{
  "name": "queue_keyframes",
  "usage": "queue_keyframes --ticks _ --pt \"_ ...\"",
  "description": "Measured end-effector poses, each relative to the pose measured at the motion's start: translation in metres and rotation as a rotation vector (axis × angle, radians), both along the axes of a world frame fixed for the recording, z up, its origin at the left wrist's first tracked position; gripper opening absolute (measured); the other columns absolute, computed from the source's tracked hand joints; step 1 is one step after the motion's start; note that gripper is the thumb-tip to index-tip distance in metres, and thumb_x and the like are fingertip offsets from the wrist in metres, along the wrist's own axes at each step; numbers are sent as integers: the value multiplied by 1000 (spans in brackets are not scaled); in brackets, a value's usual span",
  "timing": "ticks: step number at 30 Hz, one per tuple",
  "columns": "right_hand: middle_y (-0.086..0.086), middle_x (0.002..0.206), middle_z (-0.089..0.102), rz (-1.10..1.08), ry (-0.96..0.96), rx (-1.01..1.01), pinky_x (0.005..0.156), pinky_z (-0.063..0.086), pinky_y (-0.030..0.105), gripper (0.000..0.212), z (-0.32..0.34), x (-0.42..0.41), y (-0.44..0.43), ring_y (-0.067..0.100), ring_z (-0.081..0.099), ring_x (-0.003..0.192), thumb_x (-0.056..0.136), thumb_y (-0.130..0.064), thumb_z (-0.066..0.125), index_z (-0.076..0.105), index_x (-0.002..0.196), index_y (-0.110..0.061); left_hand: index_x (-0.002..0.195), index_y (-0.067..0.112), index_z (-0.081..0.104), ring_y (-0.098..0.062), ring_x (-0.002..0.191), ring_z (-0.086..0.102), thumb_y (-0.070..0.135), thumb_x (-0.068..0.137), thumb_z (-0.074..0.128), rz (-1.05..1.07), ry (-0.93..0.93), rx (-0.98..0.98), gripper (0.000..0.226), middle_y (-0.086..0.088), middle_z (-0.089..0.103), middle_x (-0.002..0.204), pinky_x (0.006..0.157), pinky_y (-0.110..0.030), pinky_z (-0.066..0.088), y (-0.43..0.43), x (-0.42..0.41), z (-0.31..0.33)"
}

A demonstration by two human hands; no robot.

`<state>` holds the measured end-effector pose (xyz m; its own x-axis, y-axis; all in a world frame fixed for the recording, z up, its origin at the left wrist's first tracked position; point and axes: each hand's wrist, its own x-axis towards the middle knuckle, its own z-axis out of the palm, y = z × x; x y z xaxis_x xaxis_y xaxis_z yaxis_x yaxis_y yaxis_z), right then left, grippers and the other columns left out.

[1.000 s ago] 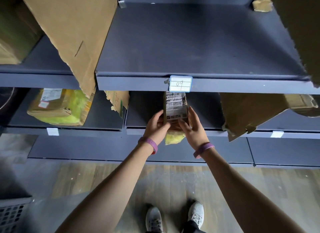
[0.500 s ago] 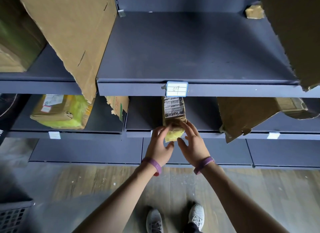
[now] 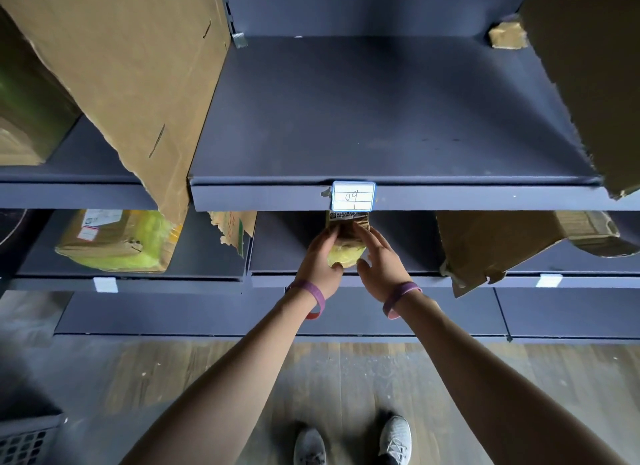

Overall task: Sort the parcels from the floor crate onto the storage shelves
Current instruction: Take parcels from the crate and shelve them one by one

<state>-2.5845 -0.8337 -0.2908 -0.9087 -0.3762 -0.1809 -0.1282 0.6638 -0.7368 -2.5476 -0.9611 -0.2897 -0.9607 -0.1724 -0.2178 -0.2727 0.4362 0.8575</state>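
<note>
A small brown parcel (image 3: 347, 243) with a yellow-green end and a white barcode label lies on the lower dark shelf (image 3: 398, 256), its far end hidden under the upper shelf (image 3: 381, 118) tagged "09" (image 3: 353, 196). My left hand (image 3: 318, 265) holds the parcel's left side with fingers curled round it. My right hand (image 3: 379, 262) lies along its right side, fingers reaching forward against it and thumb near the yellow end. The floor crate (image 3: 24, 440) shows at the bottom left corner.
A yellow-green wrapped box (image 3: 117, 241) sits in the lower left bay. Torn cardboard dividers (image 3: 138, 76) (image 3: 491, 243) lean between bays, another (image 3: 588, 66) at upper right. A small scrap of cardboard (image 3: 507, 35) lies far back on the upper shelf. Wooden floor and my shoes (image 3: 353, 440) are below.
Both hands have pushed the parcel further in onto the lower shelf, so most of its label is now hidden under the upper shelf's edge.
</note>
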Motion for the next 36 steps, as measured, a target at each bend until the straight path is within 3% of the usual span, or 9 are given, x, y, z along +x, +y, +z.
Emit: queue_keyframes --ticks 3,6,8,15,20,24,27,32,36 --pt "-3 157 25 5 -5 3 97 34 17 74 4 2 2 22 41 133 84 7 47 29 149 -24 148 17 31 -20 142 26 -11 86 49 -24 -13 -15 71 -6 27 154 114 -26 25 1 1 1" --pt "-9 158 18 23 6 -7 90 35 15 78 9 11 6 18 40 134 83 5 49 26 150 -29 148 22 29 -16 145 16 -4 89 50 -17 -18 -56 68 -5 18 157 100 -9 16 0 11 6" --pt "-5 160 12 13 -24 13 93 32 16 78 12 21 10 19 33 140 85 2 50 24 150 -32 147 21 33 -14 143 22 0 90 52 -23 3 -45 63 -4 25 154 96 -3 16 1 24 11" --pt "1 160 13 -66 -37 66 108 33 31 68 47 78 46 26 31 141 92 -10 53 23 150 -30 144 26 35 -12 137 33 13 93 53 -102 -38 -50 55 4 35 150 98 -12 24 22 78 54" --pt "1 158 23 -182 18 63 112 26 26 65 82 107 98 20 29 143 93 -14 55 26 149 -26 143 26 39 -10 135 36 15 92 54 -263 59 -68 54 5 40 146 98 -9 23 82 82 98" --pt "0 156 26 -292 93 45 111 19 18 65 118 128 166 17 26 143 92 -17 57 28 149 -23 140 25 44 -9 132 40 14 92 54 -423 180 -59 50 6 46 143 95 -6 25 152 80 136" --pt "0 155 27 -414 141 39 115 19 22 63 144 151 234 17 24 144 93 -17 57 29 149 -20 139 25 44 -5 130 40 15 93 54 -536 235 -28 48 9 46 142 98 -10 29 218 85 161" --pt "-4 157 22 -644 194 18 112 16 17 62 172 212 360 11 20 145 94 -18 54 27 149 -23 137 21 47 -6 128 41 11 92 54 -681 330 -34 47 5 48 138 91 1 23 342 117 189" --pt "-5 156 24 -792 246 26 113 18 19 62 188 262 449 11 22 144 94 -20 55 28 149 -23 139 26 43 -6 134 35 14 93 52 -826 342 -34 49 9 42 141 107 -17 28 432 152 202"
